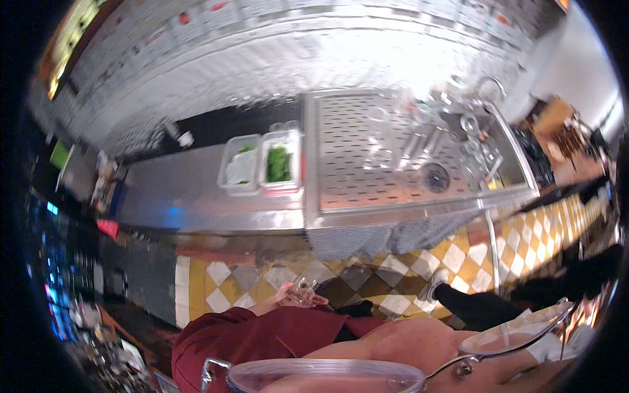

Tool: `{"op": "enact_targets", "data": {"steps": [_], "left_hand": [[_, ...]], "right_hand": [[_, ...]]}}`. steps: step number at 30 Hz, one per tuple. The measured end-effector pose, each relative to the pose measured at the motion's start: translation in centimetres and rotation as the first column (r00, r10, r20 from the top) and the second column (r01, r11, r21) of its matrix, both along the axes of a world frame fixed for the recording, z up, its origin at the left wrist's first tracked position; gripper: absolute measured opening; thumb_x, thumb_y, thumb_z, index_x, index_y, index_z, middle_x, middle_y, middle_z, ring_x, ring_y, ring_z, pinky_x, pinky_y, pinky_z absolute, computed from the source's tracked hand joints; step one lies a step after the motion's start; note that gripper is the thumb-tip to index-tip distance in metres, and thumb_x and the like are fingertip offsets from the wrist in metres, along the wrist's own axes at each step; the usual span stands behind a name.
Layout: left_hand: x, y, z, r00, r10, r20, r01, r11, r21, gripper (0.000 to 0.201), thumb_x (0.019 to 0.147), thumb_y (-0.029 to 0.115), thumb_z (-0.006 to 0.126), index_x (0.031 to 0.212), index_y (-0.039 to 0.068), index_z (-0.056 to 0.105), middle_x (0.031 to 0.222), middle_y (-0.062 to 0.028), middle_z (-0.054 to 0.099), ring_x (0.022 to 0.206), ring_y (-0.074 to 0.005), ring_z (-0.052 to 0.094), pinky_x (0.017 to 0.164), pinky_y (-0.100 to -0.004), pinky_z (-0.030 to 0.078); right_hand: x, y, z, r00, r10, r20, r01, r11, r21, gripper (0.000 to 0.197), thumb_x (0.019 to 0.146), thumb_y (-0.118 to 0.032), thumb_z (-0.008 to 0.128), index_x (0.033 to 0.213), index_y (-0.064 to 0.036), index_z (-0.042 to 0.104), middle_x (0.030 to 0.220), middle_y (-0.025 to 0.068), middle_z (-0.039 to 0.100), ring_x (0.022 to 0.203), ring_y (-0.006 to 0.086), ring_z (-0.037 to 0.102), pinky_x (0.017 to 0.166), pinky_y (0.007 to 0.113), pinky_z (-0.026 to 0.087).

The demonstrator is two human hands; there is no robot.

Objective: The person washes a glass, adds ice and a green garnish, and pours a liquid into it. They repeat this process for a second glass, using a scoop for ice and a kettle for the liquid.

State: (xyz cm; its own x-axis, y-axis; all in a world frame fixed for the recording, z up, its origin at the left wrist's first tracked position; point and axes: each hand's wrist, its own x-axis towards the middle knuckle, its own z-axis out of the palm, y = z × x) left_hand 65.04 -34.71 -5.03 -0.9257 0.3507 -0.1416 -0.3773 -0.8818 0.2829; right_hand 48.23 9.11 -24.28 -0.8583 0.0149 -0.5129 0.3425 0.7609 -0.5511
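Note:
A small clear glass (302, 292) is held in my left hand (285, 293), low in front of my dark red shirt and above the tiled floor. The fingers curl round it from below and from the side, and blur hides their exact grip. My right hand cannot be made out apart from it. Beyond the hand, on the steel counter (190, 187), stand two clear plastic tubs. The right tub (297, 171) holds green leaves (278, 164); the left tub (229, 171) has only a few green bits showing.
A perforated steel drainboard (341, 150) carries several clear glasses (378, 157) and leads to a sink (521, 160) on the right. Grey cloths (354, 242) hang off the front edge. A white shoe (438, 283) and dark trouser leg stand at the right. Eyeglasses (327, 362) cross the lower edge.

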Motion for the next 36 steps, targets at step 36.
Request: {"op": "enact_targets", "data": {"steps": [36], "left_hand": [[60.8,-36.1,2.1,-0.807,0.575,0.134,-0.589,-0.801,-0.112,0.043,0.071,0.046,0.05,0.089,0.007,0.055,0.076,-0.0099,0.059,0.072,-0.03,0.06,0.101,-0.0552,0.033]], "right_hand": [[47.9,-108.1,8.8,-0.482,0.867,-0.128,-0.802,-0.496,-0.332,0.063,0.064,-0.031,0.079,0.105,0.0073,0.052,0.093,0.0165,0.064,0.086,0.0263,0.062,0.075,0.037,0.048]]}}
